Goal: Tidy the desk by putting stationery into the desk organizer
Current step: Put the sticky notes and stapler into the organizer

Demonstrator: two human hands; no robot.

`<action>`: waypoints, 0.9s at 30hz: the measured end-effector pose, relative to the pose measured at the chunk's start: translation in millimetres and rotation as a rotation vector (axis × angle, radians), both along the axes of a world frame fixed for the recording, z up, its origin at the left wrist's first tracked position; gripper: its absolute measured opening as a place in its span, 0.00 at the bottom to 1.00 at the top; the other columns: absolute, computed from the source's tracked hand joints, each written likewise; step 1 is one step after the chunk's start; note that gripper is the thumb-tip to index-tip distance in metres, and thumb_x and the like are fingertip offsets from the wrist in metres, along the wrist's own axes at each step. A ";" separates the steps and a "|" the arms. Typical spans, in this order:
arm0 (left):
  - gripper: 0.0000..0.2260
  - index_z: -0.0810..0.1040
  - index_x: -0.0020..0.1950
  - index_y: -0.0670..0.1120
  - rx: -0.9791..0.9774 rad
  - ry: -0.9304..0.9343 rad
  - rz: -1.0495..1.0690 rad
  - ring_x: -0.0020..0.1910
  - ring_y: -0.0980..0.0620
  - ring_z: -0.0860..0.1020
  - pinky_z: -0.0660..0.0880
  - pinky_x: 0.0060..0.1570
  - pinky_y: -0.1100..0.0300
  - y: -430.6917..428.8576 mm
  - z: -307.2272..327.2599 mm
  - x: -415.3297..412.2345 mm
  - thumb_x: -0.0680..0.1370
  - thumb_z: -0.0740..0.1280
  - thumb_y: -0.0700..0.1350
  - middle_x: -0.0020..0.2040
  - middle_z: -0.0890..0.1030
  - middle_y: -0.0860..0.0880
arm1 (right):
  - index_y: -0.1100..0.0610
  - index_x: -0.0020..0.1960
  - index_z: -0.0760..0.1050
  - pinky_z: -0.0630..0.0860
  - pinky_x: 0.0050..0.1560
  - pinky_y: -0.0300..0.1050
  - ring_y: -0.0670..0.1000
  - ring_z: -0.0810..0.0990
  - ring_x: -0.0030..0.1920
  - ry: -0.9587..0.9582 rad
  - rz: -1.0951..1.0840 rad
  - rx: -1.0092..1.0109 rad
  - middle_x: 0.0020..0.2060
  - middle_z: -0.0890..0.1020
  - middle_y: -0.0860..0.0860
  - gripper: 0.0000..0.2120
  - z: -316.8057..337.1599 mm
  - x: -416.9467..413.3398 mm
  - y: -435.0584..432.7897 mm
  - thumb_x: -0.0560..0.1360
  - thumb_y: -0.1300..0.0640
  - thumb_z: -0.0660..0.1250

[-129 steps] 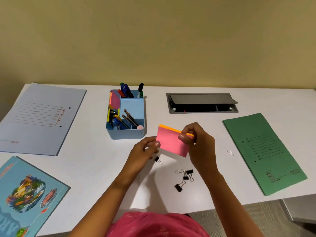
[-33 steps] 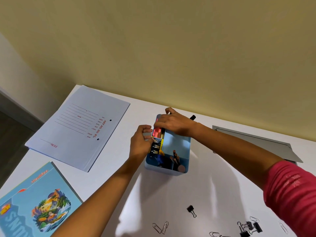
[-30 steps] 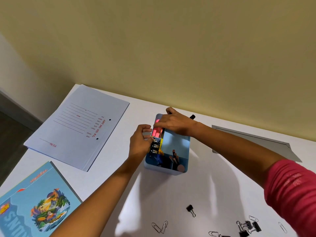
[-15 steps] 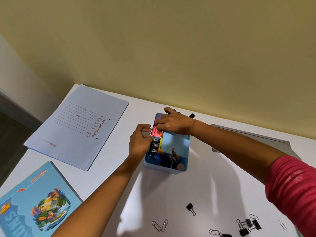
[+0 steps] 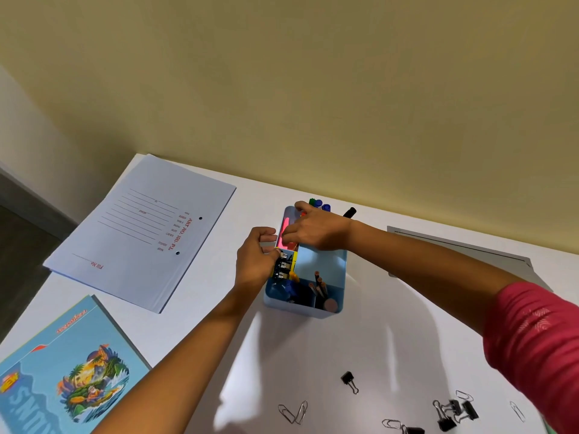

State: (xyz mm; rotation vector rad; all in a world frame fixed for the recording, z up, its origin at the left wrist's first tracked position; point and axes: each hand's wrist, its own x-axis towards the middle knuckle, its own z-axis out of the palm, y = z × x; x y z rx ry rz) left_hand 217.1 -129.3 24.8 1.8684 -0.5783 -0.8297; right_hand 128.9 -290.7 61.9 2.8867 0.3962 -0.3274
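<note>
One stack of pink sticky notes (image 5: 285, 234) sits in the desk organizer (image 5: 302, 310), far left compartment — I see the right hand (image 5: 318, 231) pinching its top, grip curled, the left hand (image 5: 254, 256) clasping the organizer's left wall; binder clips (image 5: 456, 413) lie on the desk (image 5: 313, 355).

The pink notes (image 5: 286, 235) now sit inside the organizer (image 5: 300, 309).
</note>
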 end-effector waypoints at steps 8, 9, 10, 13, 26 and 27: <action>0.17 0.72 0.58 0.50 0.004 -0.005 -0.004 0.50 0.48 0.79 0.80 0.48 0.55 0.8 1.5 0.4 0.73 0.68 0.35 0.51 0.78 0.51 | 0.60 0.45 0.79 0.71 0.58 0.47 0.57 0.77 0.49 -0.008 -0.084 0.159 0.43 0.82 0.53 0.11 -0.6 7.6 2.6 0.65 0.68 0.66; 0.17 0.72 0.58 0.50 0.005 -0.004 -0.006 0.50 0.48 0.79 0.79 0.48 0.55 0.7 1.0 0.8 0.74 0.69 0.36 0.51 0.77 0.51 | 0.60 0.44 0.80 0.71 0.57 0.47 0.57 0.76 0.49 -0.011 -0.104 0.173 0.42 0.82 0.53 0.10 -0.7 7.9 2.7 0.64 0.68 0.66; 0.17 0.72 0.58 0.50 0.007 -0.002 -0.007 0.50 0.48 0.79 0.79 0.48 0.56 1.1 0.9 1.1 0.73 0.69 0.36 0.51 0.77 0.52 | 0.60 0.44 0.80 0.71 0.57 0.46 0.57 0.76 0.49 -0.027 -0.125 0.191 0.42 0.82 0.53 0.10 -0.5 7.4 2.3 0.64 0.68 0.66; 0.17 0.73 0.57 0.50 -0.016 -0.024 -0.011 0.52 0.48 0.79 0.78 0.49 0.59 3.1 1.7 0.5 0.73 0.69 0.35 0.51 0.78 0.52 | 0.60 0.47 0.80 0.68 0.64 0.46 0.56 0.78 0.51 -0.137 -0.177 0.253 0.44 0.83 0.53 0.11 5.1 2.3 -1.4 0.67 0.69 0.65; 0.19 0.74 0.67 0.46 0.326 -0.519 -0.272 0.71 0.47 0.64 0.67 0.65 0.53 -22.9 -4.6 -15.9 0.77 0.65 0.48 0.77 0.58 0.50 | 0.56 0.45 0.79 0.61 0.61 0.50 0.54 0.77 0.44 -0.291 -0.168 0.138 0.41 0.80 0.52 0.11 6.5 -21.3 2.5 0.67 0.69 0.66; 0.22 0.71 0.69 0.46 0.347 -0.500 -0.271 0.71 0.47 0.64 0.67 0.65 0.53 -24.5 -5.0 -15.8 0.77 0.65 0.49 0.77 0.58 0.50 | 0.55 0.45 0.79 0.62 0.58 0.50 0.54 0.76 0.44 -0.275 -0.175 0.100 0.39 0.80 0.51 0.11 6.0 -21.5 4.1 0.68 0.68 0.65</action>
